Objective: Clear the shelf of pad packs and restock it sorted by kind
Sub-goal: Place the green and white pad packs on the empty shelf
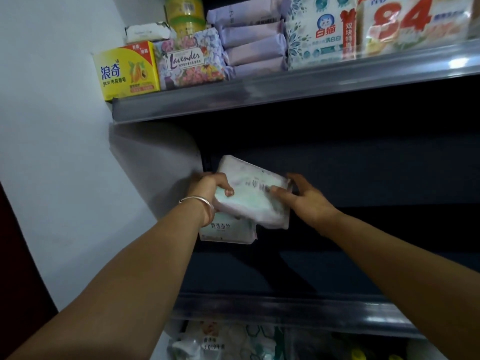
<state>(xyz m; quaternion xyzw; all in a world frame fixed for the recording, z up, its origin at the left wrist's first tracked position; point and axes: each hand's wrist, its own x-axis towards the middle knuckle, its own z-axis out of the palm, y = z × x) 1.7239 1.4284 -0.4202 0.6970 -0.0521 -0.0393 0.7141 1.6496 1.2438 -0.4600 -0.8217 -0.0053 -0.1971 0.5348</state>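
our left hand (217, 187), a silver bangle (198, 201) on its wrist, has its fingers curled round the left end of a soft pale pink-and-mint plastic pad pack (255, 193), thumb pressed on its face. our right hand (302, 194) meets the pack's right edge with thumb and fingers closing on it, so both hands clamp the one pack between them. it sits tilted, at the far left of the dark middle shelf (337, 276), partly over a second white-and-mint pad pack (228, 231) lying flat beneath it; we cannot tell whether the two touch.

we judge this as restocking: the middle shelf looks bare apart from these two, which look alike in colour, so stacking them together suits sorting by kind, though we cannot read the labels well enough to be sure. to do it well, we should level the upper pack, square its edges with the lower one and keep it snug to the white side wall (65, 152), leaving room to the right for other kinds. soft wrapping slips, so we should let go only once it rests flat.
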